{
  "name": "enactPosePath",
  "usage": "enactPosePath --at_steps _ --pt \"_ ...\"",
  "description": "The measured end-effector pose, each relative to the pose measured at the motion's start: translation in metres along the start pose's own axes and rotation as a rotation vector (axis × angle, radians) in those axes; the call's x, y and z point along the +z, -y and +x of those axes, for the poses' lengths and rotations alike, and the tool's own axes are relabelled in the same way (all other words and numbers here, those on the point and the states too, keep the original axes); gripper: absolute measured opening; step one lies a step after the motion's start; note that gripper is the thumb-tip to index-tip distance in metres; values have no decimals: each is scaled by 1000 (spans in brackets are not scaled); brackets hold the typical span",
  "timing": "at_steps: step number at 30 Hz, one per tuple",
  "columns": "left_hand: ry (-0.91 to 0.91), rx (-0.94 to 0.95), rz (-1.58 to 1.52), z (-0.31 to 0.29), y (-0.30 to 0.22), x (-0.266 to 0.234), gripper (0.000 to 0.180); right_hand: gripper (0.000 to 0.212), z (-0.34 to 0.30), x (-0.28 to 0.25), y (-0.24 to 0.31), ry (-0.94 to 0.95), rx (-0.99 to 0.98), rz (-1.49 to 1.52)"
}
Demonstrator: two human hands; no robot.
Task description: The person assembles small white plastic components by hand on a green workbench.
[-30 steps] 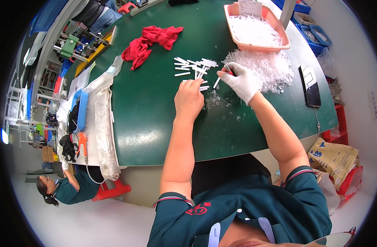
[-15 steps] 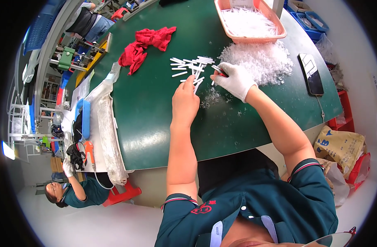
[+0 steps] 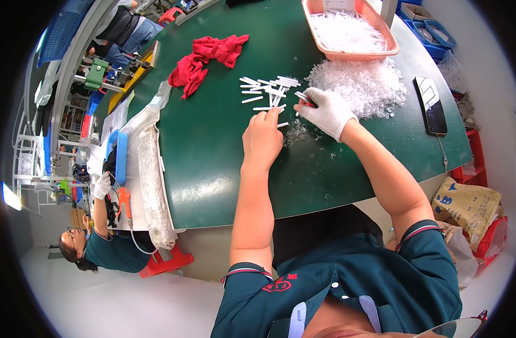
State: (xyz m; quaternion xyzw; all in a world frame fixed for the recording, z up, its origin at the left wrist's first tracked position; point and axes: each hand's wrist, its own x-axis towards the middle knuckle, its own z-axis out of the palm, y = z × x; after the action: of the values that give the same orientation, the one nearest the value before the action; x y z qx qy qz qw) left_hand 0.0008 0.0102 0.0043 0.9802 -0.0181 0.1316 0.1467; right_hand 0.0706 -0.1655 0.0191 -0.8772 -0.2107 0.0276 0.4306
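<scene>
My bare left hand (image 3: 262, 138) has its fingers curled at the near edge of a loose group of short white sticks (image 3: 252, 92). From its thumb side pokes the end of one white stick (image 3: 283, 124). My right hand (image 3: 330, 112), in a white glove, is closed around a small tool (image 3: 308, 101) with a metal tip and a bit of red and black; most of it is hidden in the palm, so its kind cannot be told. Between and below the hands lie small clear plastic scraps (image 3: 296, 132). Beyond the right hand spreads a large heap of clear plastic bits (image 3: 362, 84).
A pink basket (image 3: 356, 56) full of white pieces stands behind the heap on the green table (image 3: 207, 152). A red cloth (image 3: 204, 59) lies at the far left, a phone (image 3: 430, 107) with a cord at the right. On the left sits a co-worker (image 3: 114, 250) with a gloved hand raised.
The view has shifted slightly. My left hand has turned a little and one white stick end now shows beside its thumb. The co-worker's gloved hand has moved up toward the blue tray.
</scene>
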Motion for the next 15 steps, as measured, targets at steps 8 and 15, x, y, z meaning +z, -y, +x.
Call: enactPosePath --at_steps 8,15 --pt "138 -114 -33 -3 -4 -12 22 27 1 3 -2 -13 -14 -26" --pt "-172 -101 -503 -2 0 -11 17 30 -2 0 7 -3 -37 -46"
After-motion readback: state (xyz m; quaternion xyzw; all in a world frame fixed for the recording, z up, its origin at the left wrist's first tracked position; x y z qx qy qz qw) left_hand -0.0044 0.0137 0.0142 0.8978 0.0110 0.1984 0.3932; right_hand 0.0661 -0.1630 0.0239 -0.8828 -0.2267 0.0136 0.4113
